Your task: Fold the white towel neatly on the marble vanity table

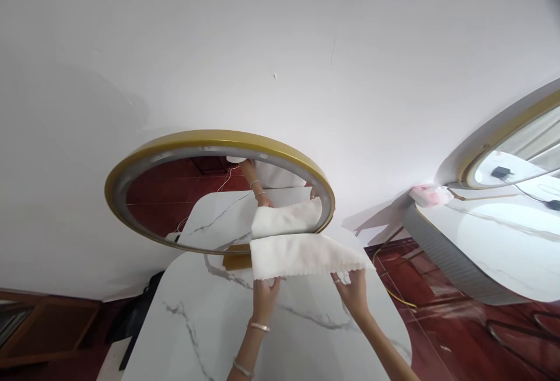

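A white cloth (297, 255) with a scalloped edge is stretched sideways above the marble-patterned tabletop (210, 334). My left hand (265, 299) grips its lower left part, with the fingers partly hidden under the fabric; two bangles circle that wrist. Toward the cloth's lower right end, my right hand (353, 292) is closed on the edge, and a ring shows on one finger. The cloth's upper edge meets the lower rim of a round gold-framed mirror (210, 137), where its reflection and those of my hands appear. I cannot tell whether the cloth presses on the glass.
A gold-coloured base (237, 259) shows under the mirror. The wall (271, 37) rises directly behind it. To the right stand a second white table (503, 252), a pink-and-white packet (431, 195) and another gold-framed mirror (472, 159). A wooden cabinet (48, 328) is at the lower left.
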`<state>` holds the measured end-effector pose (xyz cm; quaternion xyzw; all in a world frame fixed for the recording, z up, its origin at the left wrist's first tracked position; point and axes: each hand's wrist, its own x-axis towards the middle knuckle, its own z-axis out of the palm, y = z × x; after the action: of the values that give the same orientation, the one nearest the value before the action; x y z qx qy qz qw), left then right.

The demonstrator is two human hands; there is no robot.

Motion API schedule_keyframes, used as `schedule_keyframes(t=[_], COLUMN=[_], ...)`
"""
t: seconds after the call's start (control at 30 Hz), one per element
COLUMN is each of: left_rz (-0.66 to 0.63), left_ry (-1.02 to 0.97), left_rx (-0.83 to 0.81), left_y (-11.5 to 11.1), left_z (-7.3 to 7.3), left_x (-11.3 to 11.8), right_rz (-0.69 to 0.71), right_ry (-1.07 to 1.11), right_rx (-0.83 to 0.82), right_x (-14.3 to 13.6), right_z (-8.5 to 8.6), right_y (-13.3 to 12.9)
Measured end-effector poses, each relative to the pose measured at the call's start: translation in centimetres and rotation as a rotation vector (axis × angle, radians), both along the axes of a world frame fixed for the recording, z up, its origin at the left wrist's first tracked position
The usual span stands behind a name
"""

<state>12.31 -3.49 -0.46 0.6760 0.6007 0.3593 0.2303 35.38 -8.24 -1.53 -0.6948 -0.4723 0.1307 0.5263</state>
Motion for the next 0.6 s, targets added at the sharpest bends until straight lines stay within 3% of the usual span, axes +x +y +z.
schedule_keyframes(t=[0.1, 0.2, 0.37, 0.5, 0.6], left_rz=[0.098, 0.109, -0.009, -0.161, -0.043], left_ry=[-0.299, -0.340, 0.013, -0.081, -0.126], left_rx=[0.041, 0.122, 0.229, 0.014, -0.129], left_y=[-0.9, -1.6, -1.7, -2.3, -3.7], left_z=[1.2, 3.2, 6.0, 7.3, 7.0], left_x=[0.1, 0.4, 0.3, -1.5, -3.8], right_rz=[-0.057, 0.003, 0.157, 0.086, 0.204], right_ry=[0.304, 0.407, 0.217, -0.054, -0.044], right_rx=[0.065, 0.047, -0.100, -0.037, -0.026], right_x=[0.6, 2.5, 6.1, 7.2, 6.7], right_z=[1.1, 2.3, 2.6, 3.9, 5.5], right_y=[0.0, 0.3, 0.5, -1.2, -3.2])
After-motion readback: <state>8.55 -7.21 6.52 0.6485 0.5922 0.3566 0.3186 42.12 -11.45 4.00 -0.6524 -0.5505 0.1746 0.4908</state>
